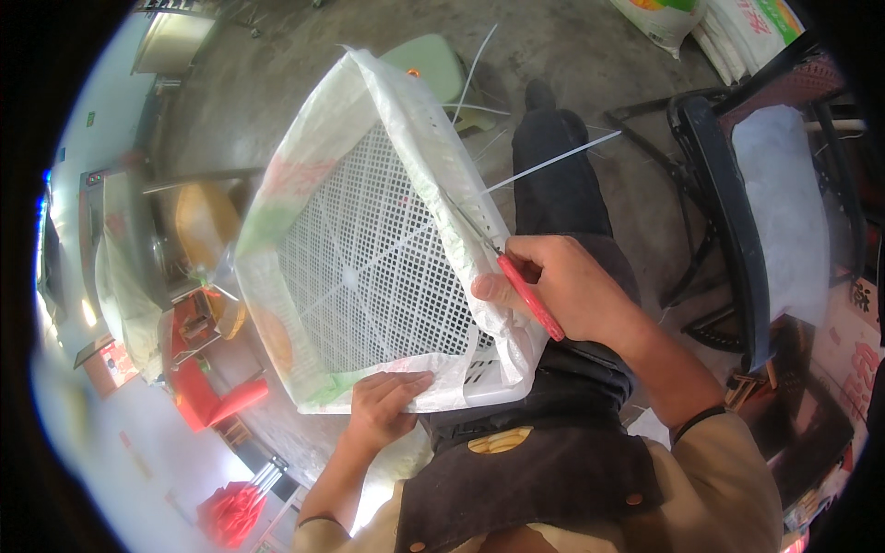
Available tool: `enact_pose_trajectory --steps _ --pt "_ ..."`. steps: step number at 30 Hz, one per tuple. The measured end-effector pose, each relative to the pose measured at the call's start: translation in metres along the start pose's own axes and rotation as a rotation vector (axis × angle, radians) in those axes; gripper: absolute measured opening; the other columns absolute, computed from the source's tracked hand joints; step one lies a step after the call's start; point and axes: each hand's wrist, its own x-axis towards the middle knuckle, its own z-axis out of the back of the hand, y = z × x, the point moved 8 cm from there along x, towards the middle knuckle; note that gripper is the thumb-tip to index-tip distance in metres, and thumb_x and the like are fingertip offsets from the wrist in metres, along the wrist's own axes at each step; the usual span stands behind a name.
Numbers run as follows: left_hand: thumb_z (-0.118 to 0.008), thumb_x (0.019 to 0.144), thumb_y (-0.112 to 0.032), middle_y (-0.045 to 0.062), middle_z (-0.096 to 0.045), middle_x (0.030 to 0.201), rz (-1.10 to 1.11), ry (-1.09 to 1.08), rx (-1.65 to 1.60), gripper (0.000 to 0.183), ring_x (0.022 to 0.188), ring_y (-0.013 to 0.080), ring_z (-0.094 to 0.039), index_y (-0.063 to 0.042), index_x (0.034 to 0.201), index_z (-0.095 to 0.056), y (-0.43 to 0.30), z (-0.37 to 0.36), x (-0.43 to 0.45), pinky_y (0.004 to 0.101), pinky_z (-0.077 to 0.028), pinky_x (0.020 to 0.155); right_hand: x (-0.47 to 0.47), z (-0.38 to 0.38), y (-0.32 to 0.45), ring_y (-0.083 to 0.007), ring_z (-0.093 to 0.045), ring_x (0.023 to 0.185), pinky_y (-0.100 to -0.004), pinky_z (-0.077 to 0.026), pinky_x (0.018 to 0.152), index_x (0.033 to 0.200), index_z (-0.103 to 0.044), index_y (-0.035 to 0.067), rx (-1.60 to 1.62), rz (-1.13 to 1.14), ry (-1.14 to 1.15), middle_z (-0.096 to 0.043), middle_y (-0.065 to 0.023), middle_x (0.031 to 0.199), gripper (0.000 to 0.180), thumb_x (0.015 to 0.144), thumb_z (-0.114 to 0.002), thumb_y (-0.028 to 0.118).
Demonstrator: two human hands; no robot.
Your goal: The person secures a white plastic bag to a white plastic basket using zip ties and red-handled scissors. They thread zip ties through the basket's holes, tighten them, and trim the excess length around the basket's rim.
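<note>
A white plastic mesh basket [359, 269] rests tilted at my lap, with a white woven plastic sheet [390, 104] folded over its rim. The sheet bears green, red and orange print. My left hand [388, 404] grips the near rim, fingers over the sheet and thumb hidden. In my right hand [560, 283] is a red-handled tool [529, 297] with a thin metal end, lying along the right rim; its exact kind is unclear. My right thumb presses on the bunched sheet. Thin white plastic strips [553, 161], like cable ties, stick out from the basket's right side.
Beyond the basket stands a pale green stool [432, 69]. To the right is a black-framed folding chair [722, 228] with a white sheet on it. Printed sacks [733, 34] stand at the far right. A red chair-like object [207, 390] is at left.
</note>
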Motion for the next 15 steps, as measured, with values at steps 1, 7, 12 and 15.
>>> enact_pose_trajectory --steps 1,7,12,15 --pt "-0.074 0.06 0.005 0.009 -0.082 0.106 0.0 -0.001 0.005 0.058 0.079 0.0265 -0.077 -0.007 0.117 -0.076 0.0 -0.001 -0.001 0.0364 -0.058 0.065 -0.001 0.001 0.006 -0.0101 -0.062 0.075 -0.0323 -0.054 0.071 0.1 -0.073 -0.008 0.011 0.002 0.001 -0.072 -0.0099 0.081 0.052 0.096 -0.085 0.042" --pt "-0.075 0.06 0.006 0.009 -0.082 0.105 0.002 0.002 0.013 0.057 0.08 0.0259 -0.077 -0.007 0.116 -0.076 0.0 -0.001 0.001 0.0361 -0.058 0.065 0.0 -0.001 0.002 -0.0098 -0.061 0.073 -0.0326 -0.053 0.068 0.098 -0.073 -0.008 0.034 0.03 -0.015 -0.072 -0.0089 0.079 0.053 0.097 -0.084 0.044" --pt "-0.075 0.06 0.006 0.009 -0.082 0.104 0.013 0.008 0.008 0.056 0.08 0.0259 -0.077 -0.007 0.115 -0.076 -0.001 0.0 0.003 0.0361 -0.058 0.065 0.0 -0.002 -0.002 -0.0094 -0.061 0.075 -0.0317 -0.053 0.069 0.099 -0.074 -0.008 0.084 0.011 -0.026 -0.072 -0.0083 0.08 0.051 0.098 -0.083 0.043" --pt "-0.074 0.06 0.006 0.009 -0.082 0.103 0.02 0.009 -0.002 0.056 0.08 0.026 -0.077 -0.007 0.115 -0.077 -0.001 0.0 0.004 0.0361 -0.058 0.065 0.001 -0.003 -0.012 -0.0087 -0.06 0.074 -0.0309 -0.052 0.068 0.099 -0.074 -0.007 0.111 0.027 -0.058 -0.071 -0.0074 0.079 0.049 0.098 -0.083 0.042"
